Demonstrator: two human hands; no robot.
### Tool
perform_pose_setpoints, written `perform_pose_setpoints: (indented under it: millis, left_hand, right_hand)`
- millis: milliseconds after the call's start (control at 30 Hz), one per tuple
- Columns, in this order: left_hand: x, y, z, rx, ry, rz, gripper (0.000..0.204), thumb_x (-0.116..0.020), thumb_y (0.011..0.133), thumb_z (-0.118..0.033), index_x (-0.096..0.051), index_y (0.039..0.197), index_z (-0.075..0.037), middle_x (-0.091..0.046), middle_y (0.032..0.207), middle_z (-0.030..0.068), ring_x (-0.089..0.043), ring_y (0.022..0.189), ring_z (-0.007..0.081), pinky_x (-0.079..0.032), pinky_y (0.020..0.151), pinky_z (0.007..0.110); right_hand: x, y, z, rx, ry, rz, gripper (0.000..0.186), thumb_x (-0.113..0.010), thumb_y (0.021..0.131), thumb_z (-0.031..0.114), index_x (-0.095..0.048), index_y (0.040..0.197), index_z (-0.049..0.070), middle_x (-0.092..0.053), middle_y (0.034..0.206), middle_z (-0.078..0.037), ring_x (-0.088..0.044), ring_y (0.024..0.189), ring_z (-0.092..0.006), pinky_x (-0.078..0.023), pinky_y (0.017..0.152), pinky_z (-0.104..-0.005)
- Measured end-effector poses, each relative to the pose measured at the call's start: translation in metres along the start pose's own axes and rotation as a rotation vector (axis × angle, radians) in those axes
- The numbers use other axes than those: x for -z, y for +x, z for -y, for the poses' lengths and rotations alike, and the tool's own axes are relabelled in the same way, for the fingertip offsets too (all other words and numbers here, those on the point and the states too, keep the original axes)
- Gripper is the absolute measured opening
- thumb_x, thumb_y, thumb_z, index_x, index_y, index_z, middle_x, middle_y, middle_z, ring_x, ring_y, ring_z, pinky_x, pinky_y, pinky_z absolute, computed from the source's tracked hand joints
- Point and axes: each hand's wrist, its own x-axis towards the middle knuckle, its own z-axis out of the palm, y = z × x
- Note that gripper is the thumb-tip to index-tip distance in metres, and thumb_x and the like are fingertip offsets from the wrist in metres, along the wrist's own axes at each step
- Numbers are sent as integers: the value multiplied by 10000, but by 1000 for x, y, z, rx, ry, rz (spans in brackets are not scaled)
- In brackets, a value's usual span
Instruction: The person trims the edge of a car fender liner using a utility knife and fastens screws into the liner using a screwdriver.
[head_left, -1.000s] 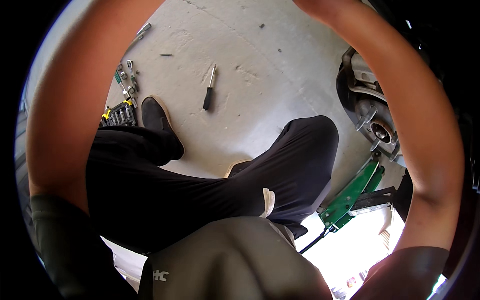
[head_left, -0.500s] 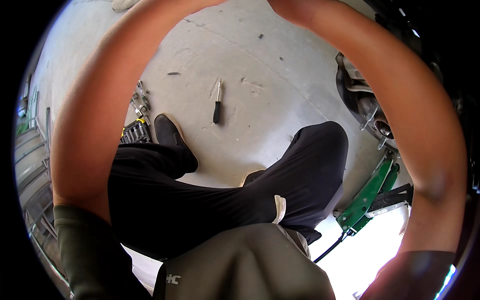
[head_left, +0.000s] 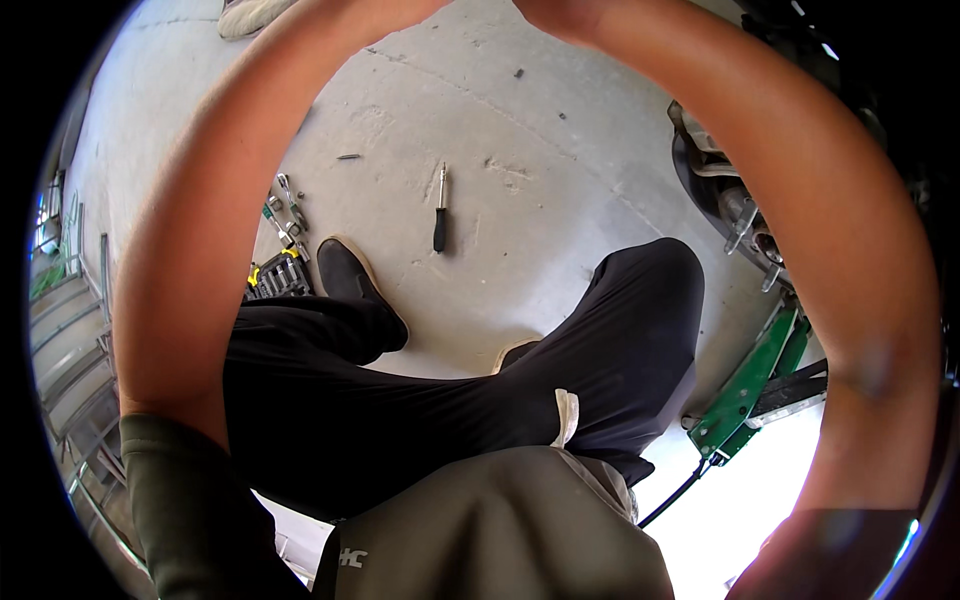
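Left forearm (head_left: 205, 215) and right forearm (head_left: 800, 160) angle toward 12 o'clock; both hands lie beyond that edge, state of fingers cannot be told. Black-handled screwdriver (head_left: 440, 230) on concrete floor (head_left: 590, 200), 11 o'clock, tip toward 12. Socket set (head_left: 285, 280) at 9; wheel hub (head_left: 765, 243) between 2 and 3; green jack (head_left: 740, 395) near 4.

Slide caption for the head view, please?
Bare forearms frame a black-handled screwdriver lying on the floor, hands beyond the top edge, a green jack at right.

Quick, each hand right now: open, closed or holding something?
Left hand: out of view beyond the picture's top edge; cannot be told.
Right hand: also out of view beyond the top edge; cannot be told.
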Motion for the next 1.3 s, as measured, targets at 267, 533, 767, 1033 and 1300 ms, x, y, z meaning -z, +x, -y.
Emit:
perform_pose_setpoints:
  millis: [267, 533, 767, 1033, 1300]
  left_hand:
    - [4, -5, 0, 31, -10, 2, 485, -569, 1040, -380, -688, 857, 53, -692, 810, 323, -697, 803, 508, -551, 737, 562]
    - [6, -3, -3, 57, -17, 9, 474, -570, 1039, -376, -704, 890, 53, -705, 830, 317, -710, 824, 494, -557, 751, 550]
    - [6, -5, 0, 3, -15, -38, 458, -588, 1029, -373, -713, 897, 47, -714, 858, 317, -713, 854, 495, -556, 783, 549]
    - [4, -4, -1, 9, -33, -21, 452, -589, 1026, -372, -718, 912, 45, -715, 870, 320, -712, 864, 496, -554, 798, 550]
    - [6, -6, -3, 43, -63, -1, 446, -581, 1027, -372, -722, 934, 41, -719, 881, 314, -714, 885, 490, -552, 812, 549]
  right_hand:
    - [3, 5, 7, -43, 41, 79, 350, -470, 978, 102, -772, 1135, 20, -766, 1191, -209, -746, 1116, -358, -589, 951, -483]
    - [14, 12, 8, -5, -34, 195, 299, -562, 941, 62, -764, 1156, 14, -767, 1191, -207, -743, 1133, -348, -594, 948, -458]
    - [10, 20, 13, -99, 60, 179, 306, -589, 925, 47, -748, 1183, 6, -766, 1201, -203, -736, 1150, -345, -594, 944, -453]
    - [1, 26, 6, -60, -30, 242, 310, -561, 949, 63, -742, 1193, -2, -762, 1211, -210, -735, 1152, -344, -592, 942, -453]
    - [3, 26, 7, -113, 71, 260, 324, -511, 966, 58, -734, 1187, -24, -753, 1215, -231, -724, 1159, -374, -578, 962, -469]
